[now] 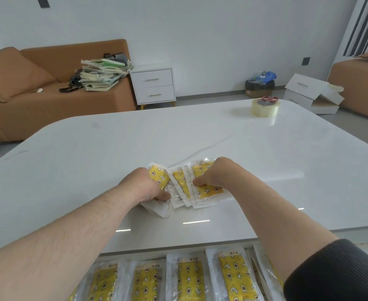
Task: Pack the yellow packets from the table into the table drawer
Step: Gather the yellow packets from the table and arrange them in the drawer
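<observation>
Your left grip (147,184) and right grip (214,173) clasp the fanned yellow packets (182,184) near the surface's (178,135) front edge; square them into one stack before lifting.

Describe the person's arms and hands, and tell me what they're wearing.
Both hands are bare: the left hand and right hand have no gloves, and no rings or watch are visible. The left forearm is uncovered to the frame's edge. The right arm wears a dark grey ribbed knit sleeve, ending near the elbow.
</observation>
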Demonstrator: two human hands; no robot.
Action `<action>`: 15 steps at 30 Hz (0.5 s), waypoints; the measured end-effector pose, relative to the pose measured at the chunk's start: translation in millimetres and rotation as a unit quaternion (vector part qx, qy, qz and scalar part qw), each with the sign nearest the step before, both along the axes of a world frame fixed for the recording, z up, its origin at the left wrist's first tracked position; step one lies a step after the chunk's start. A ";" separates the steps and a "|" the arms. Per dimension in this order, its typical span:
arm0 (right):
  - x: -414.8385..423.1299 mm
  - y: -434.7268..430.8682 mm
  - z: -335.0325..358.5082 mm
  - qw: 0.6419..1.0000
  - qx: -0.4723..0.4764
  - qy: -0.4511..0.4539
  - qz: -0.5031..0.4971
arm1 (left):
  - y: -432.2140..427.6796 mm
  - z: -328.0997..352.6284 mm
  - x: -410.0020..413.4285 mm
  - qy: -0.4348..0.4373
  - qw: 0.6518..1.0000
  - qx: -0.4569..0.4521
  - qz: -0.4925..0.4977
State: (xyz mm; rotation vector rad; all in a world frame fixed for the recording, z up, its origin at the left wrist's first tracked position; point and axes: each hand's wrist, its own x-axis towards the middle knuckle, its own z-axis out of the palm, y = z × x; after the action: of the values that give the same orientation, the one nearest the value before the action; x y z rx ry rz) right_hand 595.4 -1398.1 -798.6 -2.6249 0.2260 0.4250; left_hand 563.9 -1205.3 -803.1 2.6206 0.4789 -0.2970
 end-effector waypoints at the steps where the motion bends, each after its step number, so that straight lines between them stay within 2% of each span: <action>1: -0.4 0.7 -0.3 1.000 -0.003 0.002 0.007 | -0.2 -0.4 -0.5 -0.001 1.000 -0.008 0.000; 8: -3.2 9.7 0.9 0.998 0.051 0.000 -0.024 | 0.0 -1.8 -4.4 0.001 0.999 -0.047 -0.002; 12: -0.2 2.4 -0.8 0.995 0.079 -0.040 -0.042 | 11.0 -0.4 -4.7 -0.008 0.997 -0.069 0.028; 15: 2.4 -6.6 -6.4 0.988 0.131 -0.043 -0.068 | 19.9 11.3 -11.3 -0.027 0.984 -0.155 0.079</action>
State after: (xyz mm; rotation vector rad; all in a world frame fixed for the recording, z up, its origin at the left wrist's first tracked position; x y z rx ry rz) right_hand 597.8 -1404.7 -804.9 -2.3478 0.2983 0.2735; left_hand 552.6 -1185.4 -791.8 2.2685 0.5696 -0.2284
